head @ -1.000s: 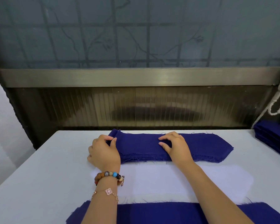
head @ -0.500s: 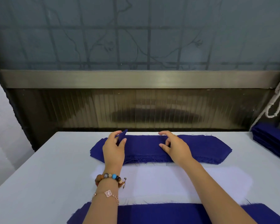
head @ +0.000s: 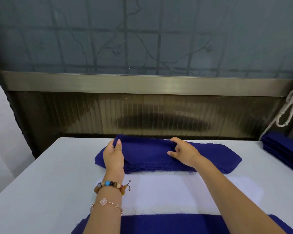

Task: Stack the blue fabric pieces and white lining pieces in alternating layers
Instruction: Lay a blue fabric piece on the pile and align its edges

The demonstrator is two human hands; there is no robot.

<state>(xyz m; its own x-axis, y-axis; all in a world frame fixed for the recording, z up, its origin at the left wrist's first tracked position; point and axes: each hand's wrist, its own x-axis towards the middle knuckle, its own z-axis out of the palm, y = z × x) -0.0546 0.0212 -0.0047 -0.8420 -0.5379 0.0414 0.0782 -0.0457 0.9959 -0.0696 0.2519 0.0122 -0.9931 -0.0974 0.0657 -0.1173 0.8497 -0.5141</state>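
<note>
Peeling a single layer free looks like the step in hand. The left hand [head: 113, 156] and right hand [head: 184, 153] both pinch the top blue piece [head: 145, 149], whose left end stands raised off the blue stack [head: 215, 157] at 12 o'clock on the bench [head: 41, 183]. Gripping at two places probably keeps the limp, fraying cloth from dragging its neighbours along and lets it travel flat.

The white lining [head: 176, 191] lies spread at the middle of the bench, just on the near side of the stack. A near blue piece [head: 176, 224] lies at 6 o'clock; whether its edge runs over or under the lining I cannot tell. That nearer spot looks like where the layers are meant to go. A side pile [head: 284, 152] of blue sits at 3 o'clock, well apart.

The left forearm comes in from 6 o'clock with the wrist straight and the back of the hand up, its thumb and fingers [head: 119, 144] closed narrow on the raised corner. The right forearm reaches in from 5 o'clock; its fingers curl over a fold near the piece's middle, thumb on the near side.
</note>
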